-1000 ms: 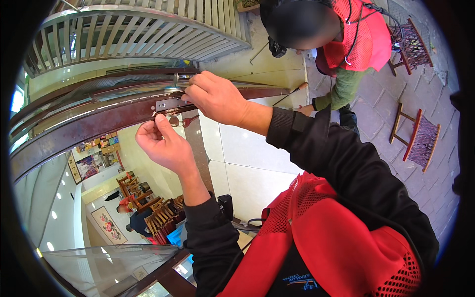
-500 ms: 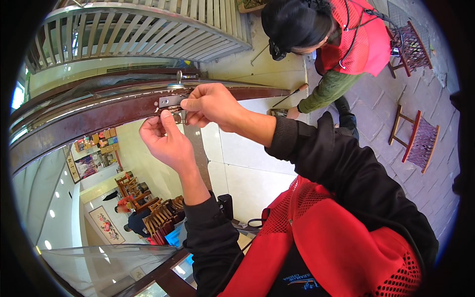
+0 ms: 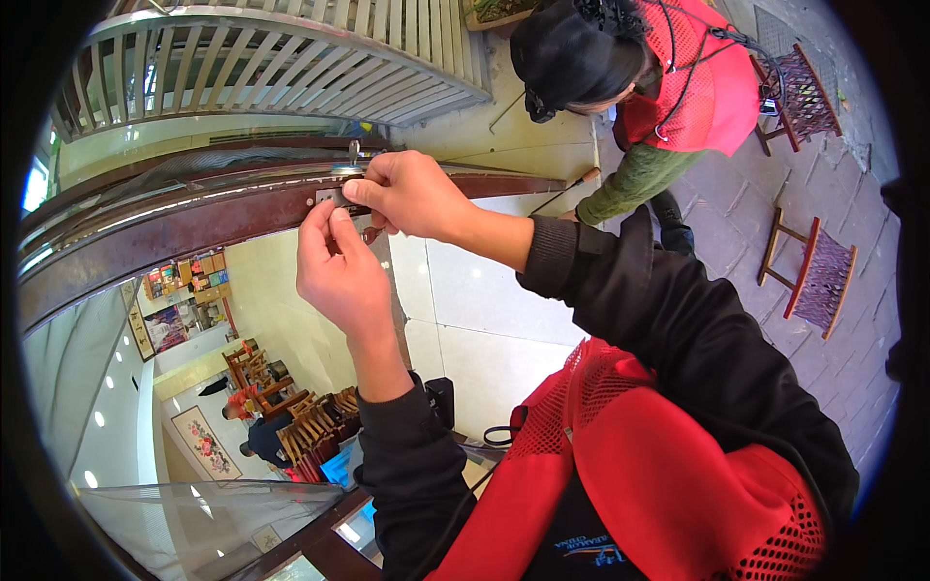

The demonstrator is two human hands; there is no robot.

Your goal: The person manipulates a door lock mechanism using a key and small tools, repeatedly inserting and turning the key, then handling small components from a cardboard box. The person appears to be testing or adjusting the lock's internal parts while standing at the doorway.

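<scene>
A brown door (image 3: 213,228) stands edge-up before me, with a small metal lock plate (image 3: 327,197) at its edge. My right hand (image 3: 412,197) reaches in from the right, thumb and fingers closed on the plate's right end. Close below, my left hand (image 3: 339,271) has its thumb and forefinger drawn together against the plate's lower edge; whatever lies between those fingertips is hidden. Just beyond the plate, a key (image 3: 355,151) sticks up from a round lock cylinder (image 3: 346,169). Something small and reddish (image 3: 371,233) shows beneath my right fingers.
At the upper right bends a co-worker in a red vest (image 3: 712,107), a green sleeve (image 3: 639,179) reaching down near a wooden-handled tool (image 3: 584,178). Folding stools (image 3: 819,276) stand on the paving. A slatted barrier (image 3: 291,68) lies beyond the door; stacked wooden furniture (image 3: 320,426) shows indoors.
My left hand has moved up and slightly right, its fingertips now over part of the plate. My right hand has shifted slightly up and left. The co-worker's arm has drawn back a little.
</scene>
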